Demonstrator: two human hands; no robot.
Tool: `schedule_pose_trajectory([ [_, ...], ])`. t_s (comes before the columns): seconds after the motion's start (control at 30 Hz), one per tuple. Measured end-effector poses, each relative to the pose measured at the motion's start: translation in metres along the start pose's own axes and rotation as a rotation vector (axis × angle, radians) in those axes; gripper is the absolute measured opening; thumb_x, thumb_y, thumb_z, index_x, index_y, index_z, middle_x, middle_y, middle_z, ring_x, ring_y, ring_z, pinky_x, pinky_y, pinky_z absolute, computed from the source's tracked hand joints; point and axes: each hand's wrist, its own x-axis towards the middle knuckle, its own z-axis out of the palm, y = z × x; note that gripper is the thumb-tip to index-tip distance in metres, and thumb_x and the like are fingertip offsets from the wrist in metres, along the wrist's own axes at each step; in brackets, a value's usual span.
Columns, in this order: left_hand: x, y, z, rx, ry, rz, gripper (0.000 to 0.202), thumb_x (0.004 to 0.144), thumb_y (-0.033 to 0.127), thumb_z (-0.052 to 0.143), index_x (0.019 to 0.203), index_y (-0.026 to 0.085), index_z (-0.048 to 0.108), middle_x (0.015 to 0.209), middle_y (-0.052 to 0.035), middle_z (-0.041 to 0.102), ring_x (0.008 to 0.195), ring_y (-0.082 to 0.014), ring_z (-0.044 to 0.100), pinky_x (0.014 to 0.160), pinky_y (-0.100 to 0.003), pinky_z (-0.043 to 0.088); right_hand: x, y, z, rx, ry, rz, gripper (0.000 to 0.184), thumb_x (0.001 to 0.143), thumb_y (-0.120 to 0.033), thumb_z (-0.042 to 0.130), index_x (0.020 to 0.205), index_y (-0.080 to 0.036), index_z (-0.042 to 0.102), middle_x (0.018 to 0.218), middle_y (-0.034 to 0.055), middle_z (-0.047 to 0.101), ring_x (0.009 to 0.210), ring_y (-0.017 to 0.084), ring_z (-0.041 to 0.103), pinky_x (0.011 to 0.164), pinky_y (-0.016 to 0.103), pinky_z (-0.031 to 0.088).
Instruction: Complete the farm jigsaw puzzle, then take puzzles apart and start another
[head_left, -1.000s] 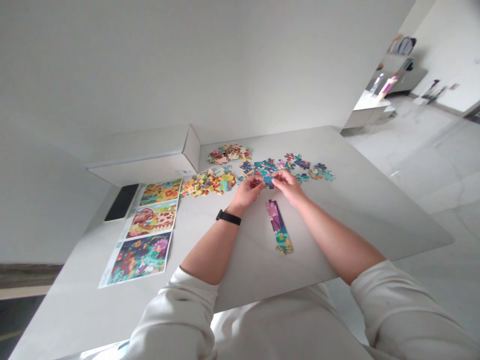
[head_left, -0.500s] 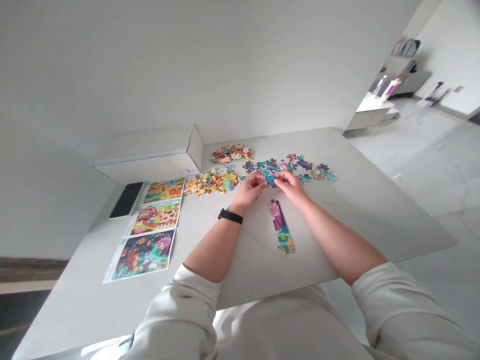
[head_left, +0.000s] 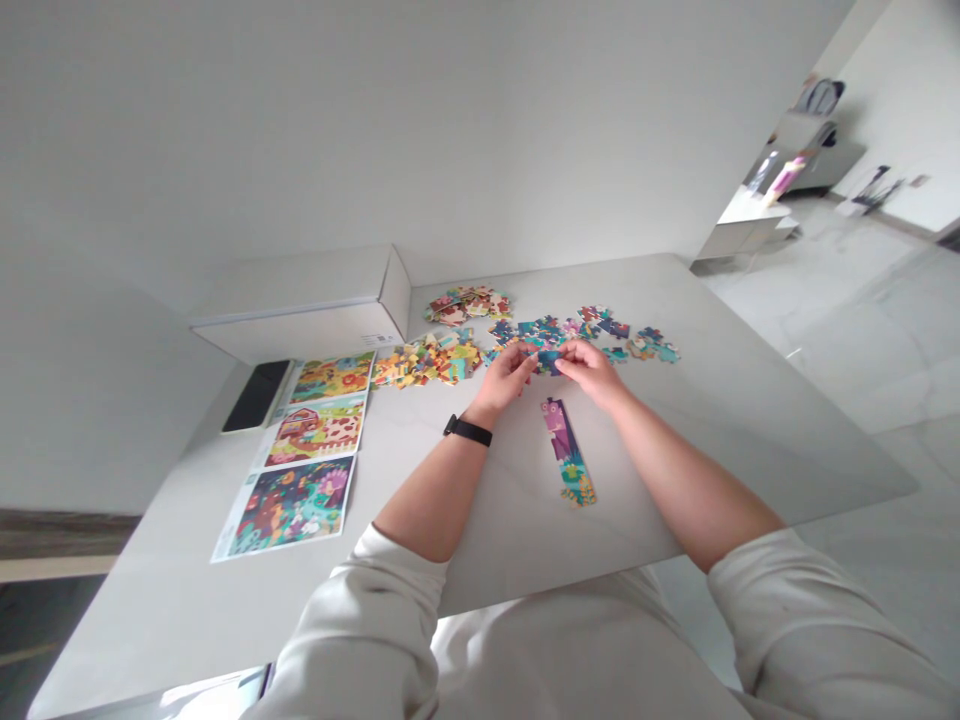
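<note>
My left hand (head_left: 506, 378) and right hand (head_left: 589, 372) pinch a blue jigsaw piece (head_left: 550, 362) above the desk (head_left: 720, 430), just beyond a joined strip of pieces (head_left: 568, 452). Only that narrow strip is assembled; most loose pieces (head_left: 427, 360) remain unjoined.

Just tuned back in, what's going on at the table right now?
A person is holding a teal jigsaw piece between the left hand and right hand, above a joined purple-and-teal strip of puzzle pieces. Loose jigsaw pieces lie beyond on the table, with printed picture sheets to the left.
</note>
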Motion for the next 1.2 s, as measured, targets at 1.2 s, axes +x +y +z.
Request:
schedule_pose_trajectory([
  [1.2,-0.005,-0.002,-0.010,0.634,-0.171,0.359,0.024,0.090,0.030,0.081,0.111,0.020,0.077,0.113,-0.0099,0.077,0.110,-0.0260,0.071,0.105,-0.042,0.053,-0.009,-0.011,-0.006,-0.809,-0.211,-0.090,0.009,0.089,-0.025,0.078,0.098,-0.023,0.078,0.089,0.0036,0.080,0.078,0.020,0.069,0.071,0.029,0.046],
])
